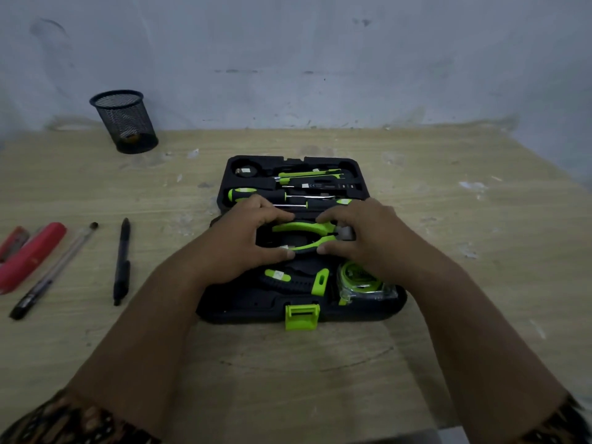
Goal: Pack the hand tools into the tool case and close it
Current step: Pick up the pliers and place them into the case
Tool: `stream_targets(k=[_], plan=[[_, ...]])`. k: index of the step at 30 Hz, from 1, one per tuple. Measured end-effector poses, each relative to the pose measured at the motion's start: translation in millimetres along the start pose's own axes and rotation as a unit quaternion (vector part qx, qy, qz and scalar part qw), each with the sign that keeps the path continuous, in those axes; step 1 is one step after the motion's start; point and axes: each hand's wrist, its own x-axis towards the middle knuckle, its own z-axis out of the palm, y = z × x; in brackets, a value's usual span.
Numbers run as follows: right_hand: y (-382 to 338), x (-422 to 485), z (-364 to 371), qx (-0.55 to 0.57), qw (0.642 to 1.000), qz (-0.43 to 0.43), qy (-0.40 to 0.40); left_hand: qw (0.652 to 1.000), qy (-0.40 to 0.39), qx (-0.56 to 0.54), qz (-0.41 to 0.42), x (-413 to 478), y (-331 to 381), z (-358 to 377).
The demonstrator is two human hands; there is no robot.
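Observation:
A black tool case lies open on the wooden table, its green latch facing me. Green-handled pliers sit in the middle slot. My left hand grips the handle ends between fingers and thumb. My right hand grips the pliers near their head. Below them lie a green-black utility knife and a tape measure. Screwdrivers and other tools fill the far half.
A black mesh pen cup stands at the back left by the wall. Two pens and a red object lie on the table to the left of the case.

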Motion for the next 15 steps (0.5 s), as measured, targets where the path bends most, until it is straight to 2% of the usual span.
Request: stream_targets(k=[8,12,15], plan=[[-7.6,4.6,6.4,-0.014,1.0,-0.001,0.015,0.997,0.029,0.066,0.018,-1.5,-1.0,-4.6],[-9.8,6.6,7.7,-0.024,0.998,0.001,0.054,0.995,0.042,0.088,0.018,-0.2,-3.0,-9.2],[-13.2,9.0,8.2,-0.055,0.998,0.005,0.04,0.993,0.041,0.11,0.018,1.7,-0.4,-11.0]])
